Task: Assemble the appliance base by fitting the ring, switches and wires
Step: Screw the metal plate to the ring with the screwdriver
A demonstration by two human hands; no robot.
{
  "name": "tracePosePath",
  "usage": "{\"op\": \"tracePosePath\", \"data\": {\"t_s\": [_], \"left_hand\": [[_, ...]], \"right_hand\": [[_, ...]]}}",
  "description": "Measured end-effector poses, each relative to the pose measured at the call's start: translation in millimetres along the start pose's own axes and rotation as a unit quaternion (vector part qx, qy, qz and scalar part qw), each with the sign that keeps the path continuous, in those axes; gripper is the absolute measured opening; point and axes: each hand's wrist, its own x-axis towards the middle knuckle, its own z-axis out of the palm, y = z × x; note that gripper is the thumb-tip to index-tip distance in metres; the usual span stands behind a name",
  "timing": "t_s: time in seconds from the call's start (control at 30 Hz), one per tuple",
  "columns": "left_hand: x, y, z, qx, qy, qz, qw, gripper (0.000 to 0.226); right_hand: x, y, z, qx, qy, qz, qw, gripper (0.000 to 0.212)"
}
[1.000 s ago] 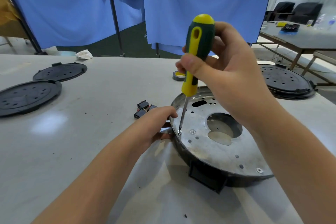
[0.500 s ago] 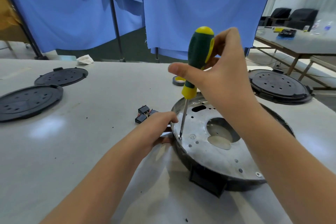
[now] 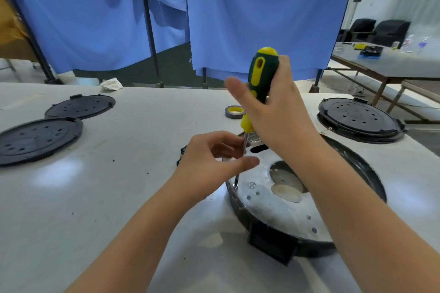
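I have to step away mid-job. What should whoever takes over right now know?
Right hand grips the screwdriver, held upright, tip on a screw at the metal plate's left rim. Left hand steadies the shaft between thumb and fingers. The plate sits on the black base; switches lie mostly hidden behind the left hand.
Done: plate seated.
Left: finish this screw; fit switches and wires.

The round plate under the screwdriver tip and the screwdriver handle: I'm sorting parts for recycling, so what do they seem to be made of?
The round plate looks like bare sheet metal: dull silver, faintly reflective, with punched holes. The screwdriver handle looks like molded plastic, possibly rubber-coated: matte dark green with glossy yellow insets. Its shaft appears to be shiny steel.
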Motion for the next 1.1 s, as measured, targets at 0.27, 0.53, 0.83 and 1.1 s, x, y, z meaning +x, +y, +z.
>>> {"op": "tracePosePath", "data": {"t_s": [0.27, 0.53, 0.83, 1.1], "left_hand": [[2, 0, -5, -0.024, 0.007, -0.025, 0.999, 0.016], [-4, 1, -2, 0.013, -0.052, 0.01, 0.998, 0.028], [-3, 2, 1, -0.01, 0.044, 0.015, 0.999, 0.017], [-4, 2, 1, 0.006, -0.028, 0.026, 0.999, 0.022]], "right_hand": [[9, -4, -20, 0.204, -0.215, 0.045, 0.954, 0.038], [8, 11, -21, 0.104, -0.182, 0.051, 0.976, 0.025], [1, 13, -8, 0.033, -0.101, 0.048, 0.993, 0.053], [8, 12, -24, 0.278, -0.244, 0.113, 0.922, 0.034]]}}
